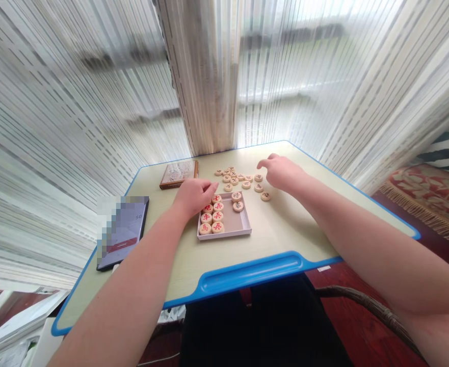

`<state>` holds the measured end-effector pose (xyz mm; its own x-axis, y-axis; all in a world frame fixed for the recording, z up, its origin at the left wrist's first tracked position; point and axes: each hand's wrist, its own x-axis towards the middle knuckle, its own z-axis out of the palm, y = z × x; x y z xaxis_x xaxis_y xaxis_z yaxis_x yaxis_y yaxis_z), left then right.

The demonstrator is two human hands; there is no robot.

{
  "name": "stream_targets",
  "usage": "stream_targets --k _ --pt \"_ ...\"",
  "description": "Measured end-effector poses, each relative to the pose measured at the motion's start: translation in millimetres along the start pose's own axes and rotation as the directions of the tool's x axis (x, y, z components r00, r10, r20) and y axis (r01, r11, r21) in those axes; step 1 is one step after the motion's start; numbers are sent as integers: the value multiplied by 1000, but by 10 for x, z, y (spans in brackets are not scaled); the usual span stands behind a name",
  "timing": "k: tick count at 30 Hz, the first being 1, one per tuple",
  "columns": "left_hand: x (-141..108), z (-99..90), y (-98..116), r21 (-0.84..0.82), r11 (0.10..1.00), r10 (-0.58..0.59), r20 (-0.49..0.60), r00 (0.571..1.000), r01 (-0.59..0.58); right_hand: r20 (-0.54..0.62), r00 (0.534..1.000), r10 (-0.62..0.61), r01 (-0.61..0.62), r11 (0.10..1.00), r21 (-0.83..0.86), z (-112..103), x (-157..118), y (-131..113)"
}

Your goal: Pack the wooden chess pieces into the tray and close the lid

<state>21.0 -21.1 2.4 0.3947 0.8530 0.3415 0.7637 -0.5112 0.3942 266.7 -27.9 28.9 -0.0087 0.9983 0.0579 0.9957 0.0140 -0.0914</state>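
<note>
An open white box tray [232,236] holds xiangqi pieces: red-marked ones [217,217] in two columns on its left and two dark-marked ones [238,206] at its upper right. Over the tray's upper left corner rests my left hand [196,198], its fingers curled together; whether anything is inside them is hidden. My right hand [283,172] hovers beyond the tray to the right, fingers apart and bent, with no piece visible in them. Closest to it lie loose dark-marked xiangqi pieces [258,177], part of a scattered group [234,181] behind the tray.
A brown printed box lid [178,173] lies at the back left of the table [285,234]. On the left edge stands a tablet [127,232], its screen partly blurred. The table has a blue rim and a pen groove [251,275] in front. Striped curtains [209,76] hang behind.
</note>
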Motion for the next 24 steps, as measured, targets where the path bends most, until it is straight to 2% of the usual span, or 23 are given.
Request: stream_targets --k 3,7,11,13,15,17,24 --pt "3 1 8 9 1000 4 7 1000 -4 106 994 6 0 999 -53 13 -5 -11" --pt "1 6 6 7 1000 -7 12 1000 7 113 993 20 -12 998 -69 -11 -22 -40" --pt "2 9 1 6 1000 -9 6 1000 9 123 991 46 -37 996 -80 -124 -86 -79" --pt "5 9 3 13 1000 1 4 1000 -1 239 970 49 -28 996 -87 -190 -132 -87" --pt "7 10 6 13 1000 11 5 1000 -11 376 926 31 -5 997 -72 -237 -174 -87" --pt "7 11 7 7 1000 17 4 1000 -17 449 894 2 22 999 -48 -255 -199 -86" --pt "4 8 14 -1 1000 19 2 1000 -19 430 900 -69 82 997 -11 -180 -174 -150"
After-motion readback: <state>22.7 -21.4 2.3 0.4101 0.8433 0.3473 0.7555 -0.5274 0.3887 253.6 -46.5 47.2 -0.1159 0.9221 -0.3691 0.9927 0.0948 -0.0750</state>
